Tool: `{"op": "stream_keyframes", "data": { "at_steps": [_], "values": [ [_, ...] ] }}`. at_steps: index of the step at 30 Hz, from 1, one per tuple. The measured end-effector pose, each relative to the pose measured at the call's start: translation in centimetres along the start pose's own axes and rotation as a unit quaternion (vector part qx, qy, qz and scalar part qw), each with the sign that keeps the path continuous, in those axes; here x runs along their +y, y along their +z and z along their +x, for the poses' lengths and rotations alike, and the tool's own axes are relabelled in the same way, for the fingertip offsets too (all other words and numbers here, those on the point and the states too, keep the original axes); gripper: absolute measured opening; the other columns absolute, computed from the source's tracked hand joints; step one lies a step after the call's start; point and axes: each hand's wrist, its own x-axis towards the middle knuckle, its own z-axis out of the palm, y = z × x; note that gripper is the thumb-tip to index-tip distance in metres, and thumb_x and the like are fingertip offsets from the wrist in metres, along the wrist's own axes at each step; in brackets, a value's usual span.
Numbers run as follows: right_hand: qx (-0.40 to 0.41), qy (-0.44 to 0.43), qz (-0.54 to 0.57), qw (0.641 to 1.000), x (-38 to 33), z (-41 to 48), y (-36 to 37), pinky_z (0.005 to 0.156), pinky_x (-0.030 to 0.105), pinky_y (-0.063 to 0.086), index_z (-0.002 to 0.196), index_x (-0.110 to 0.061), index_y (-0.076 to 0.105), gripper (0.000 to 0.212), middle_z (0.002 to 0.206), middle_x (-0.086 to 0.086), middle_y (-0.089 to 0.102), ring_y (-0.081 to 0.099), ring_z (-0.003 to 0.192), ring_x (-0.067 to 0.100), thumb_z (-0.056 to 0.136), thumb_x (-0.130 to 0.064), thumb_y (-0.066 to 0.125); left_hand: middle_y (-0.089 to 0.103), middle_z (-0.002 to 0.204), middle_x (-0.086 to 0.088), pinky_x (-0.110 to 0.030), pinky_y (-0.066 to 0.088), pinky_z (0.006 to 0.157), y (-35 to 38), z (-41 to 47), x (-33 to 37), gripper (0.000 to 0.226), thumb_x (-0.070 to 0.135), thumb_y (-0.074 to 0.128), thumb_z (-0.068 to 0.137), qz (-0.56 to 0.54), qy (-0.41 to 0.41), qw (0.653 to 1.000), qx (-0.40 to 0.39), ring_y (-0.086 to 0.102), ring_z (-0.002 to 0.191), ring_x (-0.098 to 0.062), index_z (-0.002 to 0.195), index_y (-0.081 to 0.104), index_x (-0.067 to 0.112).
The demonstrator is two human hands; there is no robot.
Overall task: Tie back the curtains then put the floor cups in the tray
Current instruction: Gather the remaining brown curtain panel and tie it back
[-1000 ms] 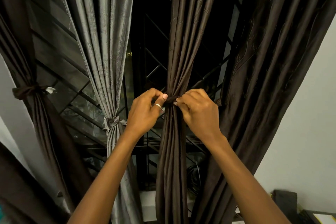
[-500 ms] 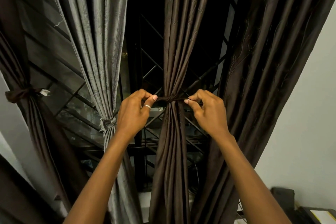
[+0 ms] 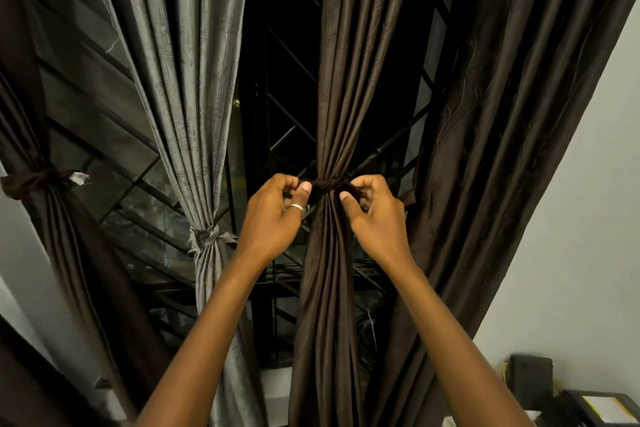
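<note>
Curtain (image 3: 329,305) at centre, gathered by a dark tie (image 3: 327,184) before the window grille (image 3: 282,140).
Left hand (image 3: 273,218) and right hand (image 3: 377,222) each pinch one end of the tie, fingers curled; the ends are hidden inside the fingers, and the knot is hard to make out against dark cloth.

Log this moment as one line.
step: tying brown curtain | left hand: pinches tie | right hand: pinches tie | grey curtain: tied
</note>
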Motion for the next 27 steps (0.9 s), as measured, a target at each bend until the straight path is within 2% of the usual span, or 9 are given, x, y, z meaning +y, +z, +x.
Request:
{"op": "stream_keyframes", "data": {
  "at_steps": [2,3,6,10,12,15,19,25,27],
  "values": [
    [0.006,0.038,0.031,0.999,-0.1,-0.2,0.5,0.075,0.005,0.049,0.122,-0.028,0.053,0.034,0.1,-0.023,0.064,0.063,0.097,-0.015,0.094,-0.026,0.072,0.068,0.102,0.009,-0.012,0.054,0.068,0.7,-0.1,-0.1,0.035,0.046,0.058,0.099,-0.033,-0.032,0.999,-0.022,0.065,0.086,0.01,0.126,0.051,0.025],
    [0.006,0.056,0.046,0.997,-0.1,-0.2,0.7,0.075,0.002,0.048,0.127,-0.025,0.051,0.04,0.102,-0.026,0.062,0.061,0.097,-0.019,0.094,-0.024,0.073,0.066,0.111,0.012,-0.009,0.051,0.071,1.1,-0.1,-0.2,0.046,0.046,0.06,0.098,-0.06,-0.051,0.996,-0.04,0.063,0.093,0.013,0.135,0.045,0.023],
    [-0.007,0.094,0.06,0.994,0.0,-0.7,1.3,0.073,-0.004,0.043,0.138,-0.022,0.047,0.05,0.107,-0.031,0.053,0.055,0.094,-0.027,0.095,-0.023,0.072,0.056,0.137,0.009,-0.012,0.045,0.084,2.4,-0.6,-0.8,0.066,0.042,0.065,0.096,-0.11,-0.091,0.986,-0.082,0.056,0.118,0.002,0.149,0.031,0.022],
    [-0.013,0.102,0.018,0.995,-0.4,-1.7,1.7,0.075,-0.005,0.041,0.142,-0.025,0.047,0.048,0.12,-0.019,0.053,0.054,0.109,-0.009,0.098,-0.025,0.067,0.052,0.145,0.01,-0.012,0.04,0.087,4.1,-1.3,-1.7,0.065,0.038,0.068,0.096,-0.119,-0.096,0.985,-0.074,0.048,0.119,0.002,0.149,0.034,0.022],
    [-0.004,0.102,0.001,0.995,-0.6,-2.1,1.6,0.077,-0.003,0.043,0.141,-0.024,0.049,0.045,0.117,-0.016,0.059,0.058,0.107,-0.01,0.099,-0.023,0.066,0.053,0.143,0.01,-0.009,0.04,0.082,4.5,-1.4,-1.9,0.059,0.036,0.068,0.096,-0.127,-0.092,0.986,-0.06,0.052,0.117,0.001,0.146,0.038,0.024],
    [0.007,0.107,-0.013,0.994,-0.7,-2.6,1.6,0.077,0.0,0.045,0.14,-0.021,0.051,0.042,0.117,-0.008,0.065,0.056,0.1,-0.021,0.1,-0.022,0.064,0.054,0.142,0.008,-0.014,0.044,0.083,5.0,-1.6,-1.8,0.05,0.034,0.065,0.098,-0.103,-0.07,0.991,-0.05,0.057,0.122,-0.006,0.143,0.045,0.023],
    [0.021,0.113,-0.012,0.993,-0.3,-2.6,1.7,0.075,0.001,0.045,0.136,-0.021,0.052,0.039,0.116,-0.007,0.068,0.06,0.104,-0.012,0.099,-0.021,0.064,0.053,0.143,0.003,-0.021,0.045,0.09,5.4,-2.0,-1.0,0.046,0.03,0.061,0.101,-0.064,-0.044,0.996,-0.04,0.056,0.123,-0.007,0.144,0.05,0.02],
    [-0.013,0.118,0.031,0.992,1.5,-2.3,1.7,0.08,0.0,0.046,0.144,-0.024,0.044,0.048,0.127,-0.013,0.058,0.054,0.107,-0.013,0.1,-0.022,0.063,0.049,0.143,0.001,-0.034,0.052,0.101,6.3,-2.9,-0.2,0.047,0.031,0.061,0.1,-0.023,-0.048,0.999,0.0,0.053,0.125,-0.01,0.144,0.049,0.019],
    [-0.032,0.114,0.049,0.992,2.4,-2.0,1.0,0.08,-0.003,0.043,0.144,-0.022,0.044,0.049,0.126,-0.015,0.054,0.052,0.108,-0.013,0.1,-0.023,0.064,0.047,0.14,0.0,-0.039,0.053,0.099,7.1,-3.2,0.6,0.046,0.032,0.062,0.099,0.004,-0.057,0.998,0.035,0.053,0.123,-0.013,0.141,0.048,0.018]
  ]
}}
